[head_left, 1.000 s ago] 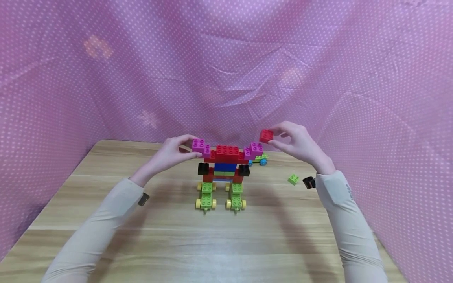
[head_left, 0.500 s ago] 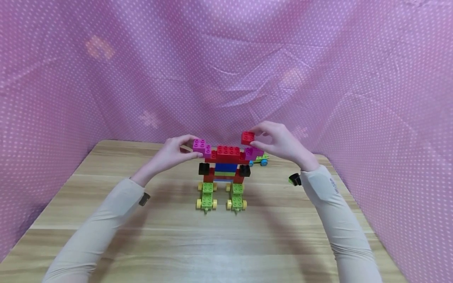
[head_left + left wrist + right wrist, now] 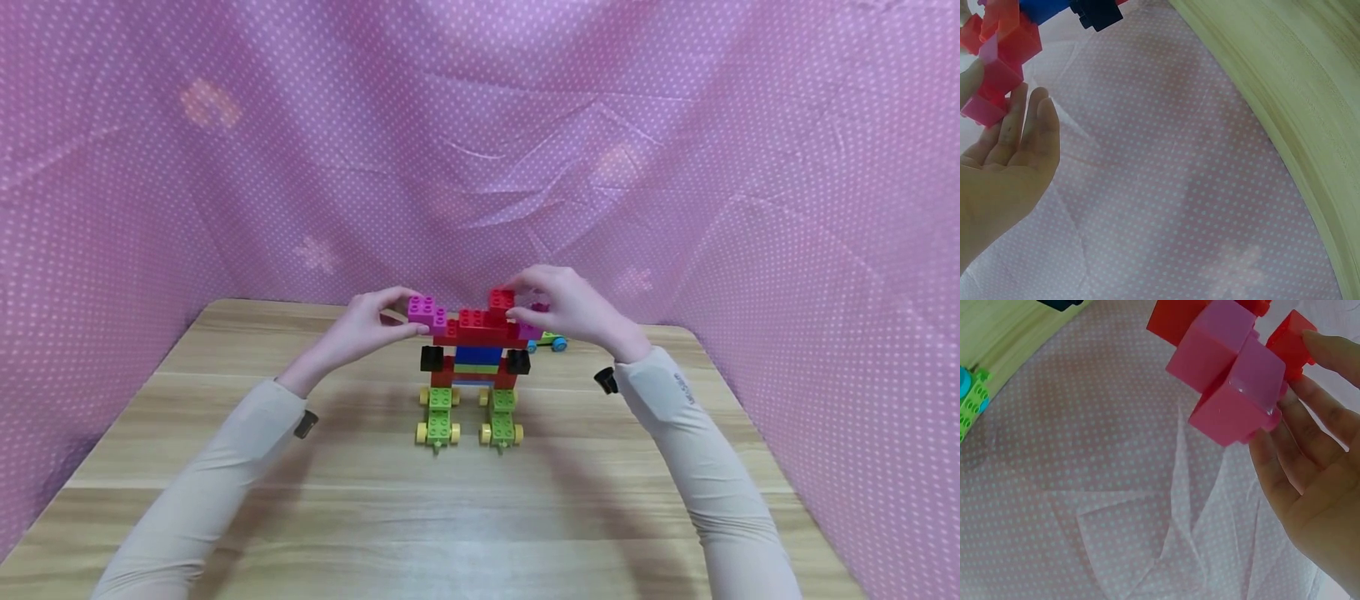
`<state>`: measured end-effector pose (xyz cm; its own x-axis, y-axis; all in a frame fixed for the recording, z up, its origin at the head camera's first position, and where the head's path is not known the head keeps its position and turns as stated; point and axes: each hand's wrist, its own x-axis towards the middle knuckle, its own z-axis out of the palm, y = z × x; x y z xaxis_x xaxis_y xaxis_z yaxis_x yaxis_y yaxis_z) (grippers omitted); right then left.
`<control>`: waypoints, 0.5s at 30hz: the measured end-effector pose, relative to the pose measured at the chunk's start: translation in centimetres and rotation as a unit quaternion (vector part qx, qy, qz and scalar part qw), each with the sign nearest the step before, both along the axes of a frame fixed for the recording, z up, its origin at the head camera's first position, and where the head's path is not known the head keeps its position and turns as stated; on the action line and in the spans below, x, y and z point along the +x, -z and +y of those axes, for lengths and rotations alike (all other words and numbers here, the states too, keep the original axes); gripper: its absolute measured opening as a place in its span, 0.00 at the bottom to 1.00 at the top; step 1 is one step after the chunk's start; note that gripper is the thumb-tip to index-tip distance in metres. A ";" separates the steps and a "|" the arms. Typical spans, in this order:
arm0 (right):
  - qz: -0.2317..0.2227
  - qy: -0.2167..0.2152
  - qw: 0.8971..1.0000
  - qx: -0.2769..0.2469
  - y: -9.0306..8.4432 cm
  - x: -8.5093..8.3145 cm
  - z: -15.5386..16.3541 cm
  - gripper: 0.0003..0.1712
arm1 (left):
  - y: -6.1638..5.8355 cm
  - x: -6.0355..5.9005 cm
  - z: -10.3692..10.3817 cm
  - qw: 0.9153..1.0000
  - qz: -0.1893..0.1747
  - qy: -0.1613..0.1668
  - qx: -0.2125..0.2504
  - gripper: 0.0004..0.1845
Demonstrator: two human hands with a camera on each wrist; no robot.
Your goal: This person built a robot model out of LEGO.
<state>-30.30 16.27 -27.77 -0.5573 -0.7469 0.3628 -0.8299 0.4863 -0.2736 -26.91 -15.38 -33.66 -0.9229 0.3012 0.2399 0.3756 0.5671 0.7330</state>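
A brick figure [image 3: 474, 365] stands mid-table on two green wheeled feet, with a blue and red body, black side pieces and a wide red top. My left hand [image 3: 405, 313] pinches the pink brick [image 3: 424, 311] at its left shoulder; in the left wrist view the fingers [image 3: 1019, 119] lie against that pink brick [image 3: 984, 107]. My right hand [image 3: 519, 305] pinches a small red brick [image 3: 501, 300] that sits at the right end of the red top. In the right wrist view this red brick [image 3: 1290, 339] is above the right pink bricks [image 3: 1230, 376].
A small green cart with blue wheels [image 3: 553, 340] stands behind my right hand, also visible as a green cart [image 3: 970, 399] in the right wrist view. The wooden table [image 3: 465, 508] is enclosed by pink dotted cloth [image 3: 480, 150] on three sides.
My right hand carried the small red brick left and down, from beside the figure onto its red top. My left hand stayed on the pink brick.
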 end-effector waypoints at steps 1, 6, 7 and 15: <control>0.001 -0.001 1.000 0.002 0.0 0.0 -0.1 0.18 | 0.0 0.0 0.0 1.000 0.000 0.000 0.000 0.24; 0.001 0.003 1.000 0.022 0.3 -0.2 -0.7 0.18 | 0.1 -0.1 -0.1 1.000 -0.001 -0.002 0.000 0.24; -0.001 0.004 1.000 0.026 0.3 -0.2 -0.8 0.18 | 0.1 -0.1 -0.1 1.000 -0.001 -0.002 -0.001 0.25; 0.007 0.004 0.999 0.033 0.5 -0.2 -1.4 0.17 | -0.1 0.1 0.0 1.000 -0.003 0.000 -0.004 0.25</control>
